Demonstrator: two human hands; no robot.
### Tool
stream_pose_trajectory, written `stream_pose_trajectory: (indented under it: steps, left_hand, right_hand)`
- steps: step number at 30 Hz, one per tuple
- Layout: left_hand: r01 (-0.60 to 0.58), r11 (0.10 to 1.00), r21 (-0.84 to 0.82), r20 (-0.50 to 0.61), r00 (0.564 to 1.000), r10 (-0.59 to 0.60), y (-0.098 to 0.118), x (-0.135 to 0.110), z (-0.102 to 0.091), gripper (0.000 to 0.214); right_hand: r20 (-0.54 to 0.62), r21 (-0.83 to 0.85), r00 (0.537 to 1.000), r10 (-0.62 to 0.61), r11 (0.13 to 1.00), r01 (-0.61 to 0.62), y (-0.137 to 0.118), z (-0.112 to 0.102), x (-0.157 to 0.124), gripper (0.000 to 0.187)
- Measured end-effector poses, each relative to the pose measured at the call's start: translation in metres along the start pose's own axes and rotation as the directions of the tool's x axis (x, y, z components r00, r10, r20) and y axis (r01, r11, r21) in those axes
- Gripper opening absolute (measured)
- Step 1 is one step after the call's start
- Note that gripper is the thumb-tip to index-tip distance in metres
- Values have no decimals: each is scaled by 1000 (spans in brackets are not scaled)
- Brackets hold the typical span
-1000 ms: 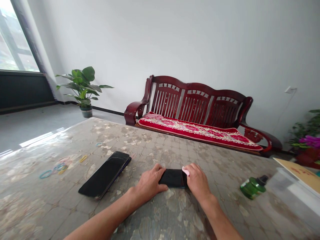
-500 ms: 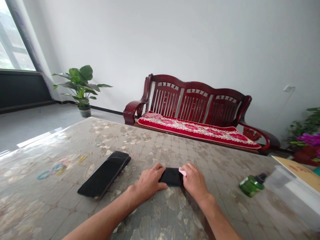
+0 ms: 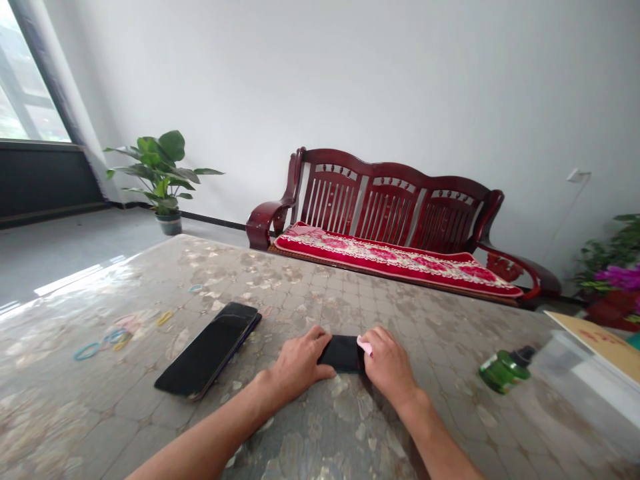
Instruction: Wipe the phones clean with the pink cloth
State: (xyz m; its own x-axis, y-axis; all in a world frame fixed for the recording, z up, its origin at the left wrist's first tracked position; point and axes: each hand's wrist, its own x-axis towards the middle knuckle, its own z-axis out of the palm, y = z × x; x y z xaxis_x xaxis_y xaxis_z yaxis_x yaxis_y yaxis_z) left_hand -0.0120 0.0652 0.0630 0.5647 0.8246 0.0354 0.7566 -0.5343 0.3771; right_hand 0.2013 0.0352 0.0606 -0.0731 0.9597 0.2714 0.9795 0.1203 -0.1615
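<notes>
A dark smartphone (image 3: 342, 353) lies flat on the patterned tablecloth (image 3: 310, 427), its long side running left to right. My left hand (image 3: 303, 360) grips its left end, thumb along the near edge and fingers at the far edge. At the right end, my right hand (image 3: 387, 360) is closed around a small pink cloth (image 3: 365, 345), pressed against the phone's screen edge. Most of the cloth is hidden under the fingers. Left of my hands rests a larger black phone or tablet (image 3: 207, 350), with another dark edge showing beneath it.
Several coloured rubber bands (image 3: 117, 337) lie at the left. A green spray bottle (image 3: 505, 369) lies tilted at the right, near a clear plastic box (image 3: 575, 373) and a tan card (image 3: 595, 337). Beyond the table stand a wooden bench (image 3: 385, 200) and a potted plant (image 3: 167, 173).
My right hand, with the pink cloth, has shifted very slightly at the phone's right end. My left hand and the other things stay in place.
</notes>
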Motion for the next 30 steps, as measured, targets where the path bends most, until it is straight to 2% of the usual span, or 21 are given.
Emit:
stream_pose_trajectory:
  steps: [5, 11, 19, 22, 27, 30]
  left_hand:
    - [2, 1000, 3, 2, 1000, -2, 1, 0, -1, 48]
    - [3, 1000, 11, 1, 1000, -3, -1, 0, 1, 48]
    - [7, 1000, 10, 14, 1000, -7, 0, 1, 0, 48]
    - [4, 1000, 18, 9, 1000, -4, 0, 1, 1, 47]
    - [1, 1000, 18, -2, 1000, -1, -1, 1, 3, 46]
    - [10, 1000, 12, 4, 1000, -10, -1, 1, 2, 46]
  right_hand:
    - [-56, -46, 998, 17, 999, -19, 2, 2, 0, 24]
    - [-27, 38, 992, -124, 991, 125, -14, 6, -6, 21]
    - [-18, -75, 998, 61, 995, -62, 7, -2, 1, 23]
    - [-12, -63, 999, 39, 997, -40, 3, -1, -1, 24]
    - [49, 48, 996, -80, 996, 78, -10, 0, -5, 26]
    - [58, 22, 997, -41, 999, 40, -7, -3, -3, 25]
